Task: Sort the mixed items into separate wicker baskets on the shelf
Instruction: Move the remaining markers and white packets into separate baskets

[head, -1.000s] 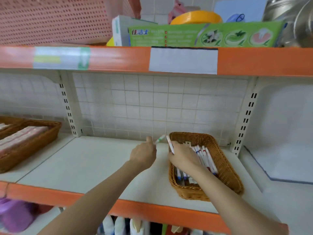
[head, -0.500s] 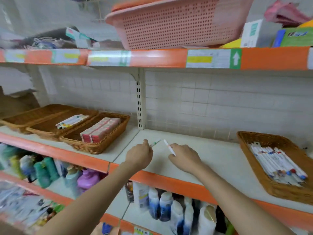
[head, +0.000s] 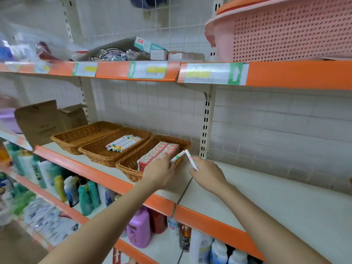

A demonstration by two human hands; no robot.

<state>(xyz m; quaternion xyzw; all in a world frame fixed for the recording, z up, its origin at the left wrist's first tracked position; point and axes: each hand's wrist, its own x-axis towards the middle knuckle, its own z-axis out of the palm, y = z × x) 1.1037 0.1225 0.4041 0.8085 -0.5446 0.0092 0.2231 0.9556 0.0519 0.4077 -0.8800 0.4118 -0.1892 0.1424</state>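
Your left hand (head: 159,173) had its fingers curled round a white marker with a green band (head: 177,156), pinching it so the pen stuck out toward the upright post (head: 206,122). Your right hand (head: 208,174) gripped a second white marker (head: 191,162), its fingers folded round the lower end while the upper end pointed up and away from you. The two pen tips nearly met, just beside the post.

Both hands hung over the near corner of the wicker basket of red boxes (head: 131,164), the basket closest to the post. Your left hand covered part of the red boxes (head: 159,152) and that basket's rim. Farther from the post sat the middle basket (head: 95,151), holding a bundle of white markers (head: 123,142), and beyond it a third basket (head: 76,135) whose inside you could not see fully. A cardboard flap (head: 42,121) stood past that one.

The marker caps' colours were hard to make out through blur. The shelf (head: 266,189) on the other side of the post lay bare where it showed.
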